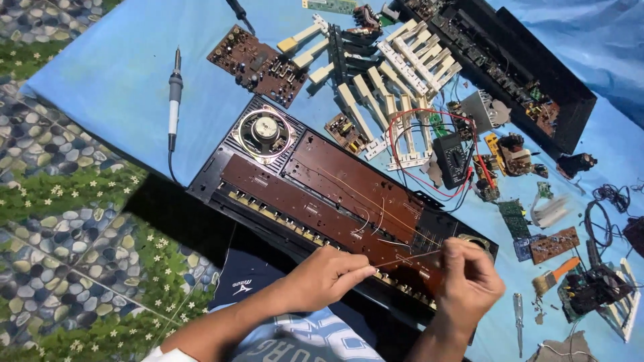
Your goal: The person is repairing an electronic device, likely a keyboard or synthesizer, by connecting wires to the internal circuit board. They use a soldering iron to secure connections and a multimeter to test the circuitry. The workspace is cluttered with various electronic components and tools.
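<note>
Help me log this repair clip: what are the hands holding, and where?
A thin pale wire, stretched between both hands: left hand pinches one end, right hand the other.

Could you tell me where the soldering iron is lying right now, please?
In the head view, the soldering iron lies on the blue cloth at upper left, left of the brown circuit board and the round speaker, far from both hands.

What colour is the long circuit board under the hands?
Reddish brown circuit board, seen clearly in the head view.
</note>
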